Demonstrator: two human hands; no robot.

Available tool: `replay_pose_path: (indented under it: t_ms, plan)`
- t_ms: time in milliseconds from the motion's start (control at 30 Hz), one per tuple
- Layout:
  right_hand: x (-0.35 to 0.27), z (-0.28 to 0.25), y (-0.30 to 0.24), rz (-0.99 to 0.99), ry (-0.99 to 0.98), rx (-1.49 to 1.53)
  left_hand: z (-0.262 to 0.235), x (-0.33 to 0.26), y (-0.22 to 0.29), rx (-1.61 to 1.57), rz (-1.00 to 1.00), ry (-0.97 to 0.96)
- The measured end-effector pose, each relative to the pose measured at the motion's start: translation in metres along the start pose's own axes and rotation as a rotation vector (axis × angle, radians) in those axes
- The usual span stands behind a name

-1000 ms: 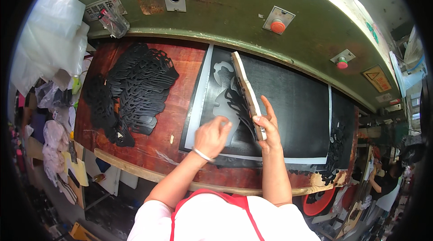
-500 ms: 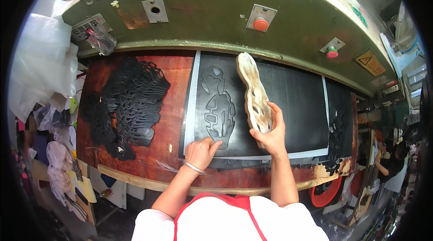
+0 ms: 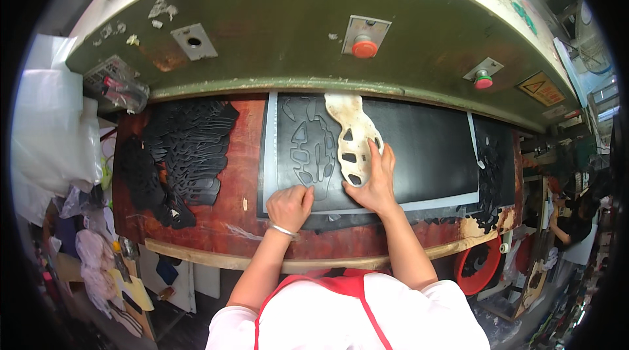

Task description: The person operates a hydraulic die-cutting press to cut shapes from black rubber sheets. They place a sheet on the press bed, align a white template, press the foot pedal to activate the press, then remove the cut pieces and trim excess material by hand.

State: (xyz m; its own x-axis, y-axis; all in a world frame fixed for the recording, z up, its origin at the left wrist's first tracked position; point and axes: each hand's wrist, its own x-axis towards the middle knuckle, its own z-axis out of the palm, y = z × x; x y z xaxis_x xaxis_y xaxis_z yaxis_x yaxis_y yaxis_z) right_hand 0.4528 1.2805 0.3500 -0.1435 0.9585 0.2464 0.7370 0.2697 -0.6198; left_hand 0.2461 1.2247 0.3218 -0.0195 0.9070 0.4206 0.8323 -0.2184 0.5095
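Note:
My right hand (image 3: 376, 183) grips the near end of a cream, sole-shaped cutting die (image 3: 354, 118) with several holes through it. The die lies face-on over a black rubber-like sheet (image 3: 426, 147), close to the right side of a cut sole outline (image 3: 317, 143) with inner cut-outs. My left hand (image 3: 289, 208) is curled closed at the near end of that outline, its thumb pressed toward the fingers. Whatever those fingers hold, if anything, is hidden.
Stacked black cut pieces (image 3: 187, 153) lie on the reddish board (image 3: 246, 153) at left. A green machine beam (image 3: 262, 29) with red buttons spans the far side. Black scraps (image 3: 488, 179) lie at right, above a red basin (image 3: 477, 268). A person (image 3: 580, 219) is far right.
The die has turned from tilted on its edge to face-on and moved left, up beside the cut outline. My left hand stays near the outline's near end. The view has shifted slightly.

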Motion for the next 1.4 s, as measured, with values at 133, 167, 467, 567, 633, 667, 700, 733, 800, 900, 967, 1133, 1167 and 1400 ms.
replay_pose_path:
  t_ms: [133,167,467,567,633,667,700,733,800,900,967,1133,1167,1400]
  plan:
    - [0.049,0.002,0.030,0.021,0.085,0.135,0.015,0.053,-0.015,-0.021,0.021,0.032]
    - [0.061,-0.005,0.039,0.089,0.159,0.228,0.014,0.065,-0.018,-0.046,-0.015,-0.026]
    - [0.183,-0.127,0.096,0.163,0.764,-0.274,0.007,0.071,-0.004,-0.084,-0.231,-0.331]
    - [0.190,-0.119,0.094,0.084,0.825,-0.200,0.029,0.093,-0.014,-0.009,-0.103,-0.132]
    - [0.186,-0.115,0.100,0.077,0.816,-0.243,0.035,0.102,-0.016,-0.003,-0.100,-0.077]
    - [0.182,-0.114,0.107,0.100,0.795,-0.254,0.035,0.105,-0.017,0.009,-0.031,-0.037]
    - [0.176,-0.115,0.113,0.094,0.794,-0.232,0.035,0.105,-0.016,0.017,-0.070,-0.093]
    - [0.170,-0.114,0.120,0.099,0.736,-0.244,0.035,0.105,-0.016,0.003,-0.072,-0.067]
    - [0.142,-0.116,0.126,0.137,0.688,-0.081,0.034,0.098,-0.016,0.017,-0.080,-0.089]
    - [0.081,-0.088,0.109,0.299,0.576,0.397,0.037,0.082,-0.017,-0.002,-0.028,-0.100]
    - [0.032,-0.072,0.093,0.448,0.272,0.390,0.046,0.074,-0.016,0.054,-0.008,-0.014]
    - [-0.011,-0.072,0.100,-0.041,0.118,0.005,0.051,0.059,-0.006,-0.026,-0.142,0.027]
    - [-0.016,-0.073,0.104,-0.029,0.073,-0.070,0.048,0.053,-0.005,-0.031,-0.147,0.033]
    - [-0.008,-0.083,0.101,0.201,-0.055,-0.008,0.021,-0.016,0.012,-0.098,-0.203,-0.017]
